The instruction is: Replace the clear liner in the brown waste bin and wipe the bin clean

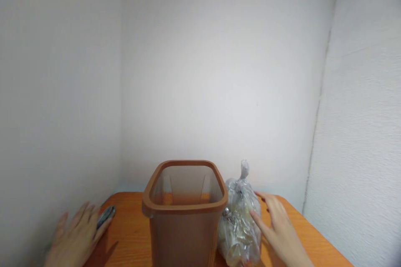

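Knotted plastic bag (239,225) sits outside brown plastic wastebasket (184,238), just beside it. Right-hand fingers (269,204) spread, touching bag. Left hand (73,238) open, empty, near dark object (105,217) on worktop (125,233).

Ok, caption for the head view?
Right hand at a knotted plastic bag beside a brown wastebasket; left hand by an orange table.

Matt plastic bin (184,233), glossy plastic bag (239,229), smooth wood-grain tabletop (125,233)

No text, label or number can be read anywhere
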`<state>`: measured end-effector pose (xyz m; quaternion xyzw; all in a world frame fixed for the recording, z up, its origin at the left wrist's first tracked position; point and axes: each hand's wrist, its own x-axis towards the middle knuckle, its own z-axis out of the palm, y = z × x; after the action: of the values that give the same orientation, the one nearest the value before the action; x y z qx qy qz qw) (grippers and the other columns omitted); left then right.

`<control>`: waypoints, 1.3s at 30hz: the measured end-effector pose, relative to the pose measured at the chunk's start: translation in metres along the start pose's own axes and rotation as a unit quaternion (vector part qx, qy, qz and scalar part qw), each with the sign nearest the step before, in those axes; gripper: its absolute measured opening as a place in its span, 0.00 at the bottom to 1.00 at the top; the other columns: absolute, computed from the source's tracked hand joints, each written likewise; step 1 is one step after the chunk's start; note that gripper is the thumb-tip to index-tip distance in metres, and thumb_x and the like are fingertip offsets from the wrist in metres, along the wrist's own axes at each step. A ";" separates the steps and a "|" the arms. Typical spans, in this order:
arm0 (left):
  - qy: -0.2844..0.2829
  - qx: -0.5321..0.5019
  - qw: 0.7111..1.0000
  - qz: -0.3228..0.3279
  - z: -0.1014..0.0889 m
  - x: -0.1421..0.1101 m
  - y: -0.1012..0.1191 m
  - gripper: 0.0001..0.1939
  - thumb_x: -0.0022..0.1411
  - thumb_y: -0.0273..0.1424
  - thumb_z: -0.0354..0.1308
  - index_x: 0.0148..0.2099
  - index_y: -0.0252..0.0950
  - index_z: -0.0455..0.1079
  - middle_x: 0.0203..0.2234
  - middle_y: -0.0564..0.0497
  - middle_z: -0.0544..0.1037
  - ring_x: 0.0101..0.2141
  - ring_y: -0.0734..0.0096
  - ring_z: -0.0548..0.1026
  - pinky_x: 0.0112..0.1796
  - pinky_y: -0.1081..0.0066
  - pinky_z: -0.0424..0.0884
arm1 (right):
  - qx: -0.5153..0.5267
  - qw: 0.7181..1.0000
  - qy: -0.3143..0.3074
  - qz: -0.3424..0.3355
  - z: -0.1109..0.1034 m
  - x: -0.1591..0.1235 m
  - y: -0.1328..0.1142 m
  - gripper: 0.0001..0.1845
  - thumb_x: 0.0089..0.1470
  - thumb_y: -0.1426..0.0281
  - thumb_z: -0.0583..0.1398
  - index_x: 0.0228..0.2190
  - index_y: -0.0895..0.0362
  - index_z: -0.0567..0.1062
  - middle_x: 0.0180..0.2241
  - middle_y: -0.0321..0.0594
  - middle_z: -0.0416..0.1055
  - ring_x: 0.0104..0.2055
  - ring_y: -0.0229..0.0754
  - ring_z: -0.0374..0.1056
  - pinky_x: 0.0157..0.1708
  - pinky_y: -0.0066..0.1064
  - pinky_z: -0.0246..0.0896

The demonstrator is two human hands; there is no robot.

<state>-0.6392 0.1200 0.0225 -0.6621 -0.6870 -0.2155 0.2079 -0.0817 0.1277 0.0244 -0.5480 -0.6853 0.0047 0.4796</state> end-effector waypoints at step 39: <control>-0.080 -0.506 0.858 -0.025 -0.112 0.023 0.151 0.17 0.54 0.49 0.63 0.36 0.40 0.70 0.61 0.42 0.64 0.67 0.49 0.51 0.52 0.60 0.69 | -0.105 0.976 0.151 -0.117 -0.121 0.231 -0.151 0.03 0.51 0.72 0.64 0.31 0.59 0.76 0.29 0.40 0.73 0.30 0.38 0.64 0.34 0.32 0.54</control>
<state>-0.4893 0.0791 0.1306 -0.6733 -0.5143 -0.4850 -0.2168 -0.0998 0.1792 0.3212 -0.5055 -0.6611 -0.2059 0.5148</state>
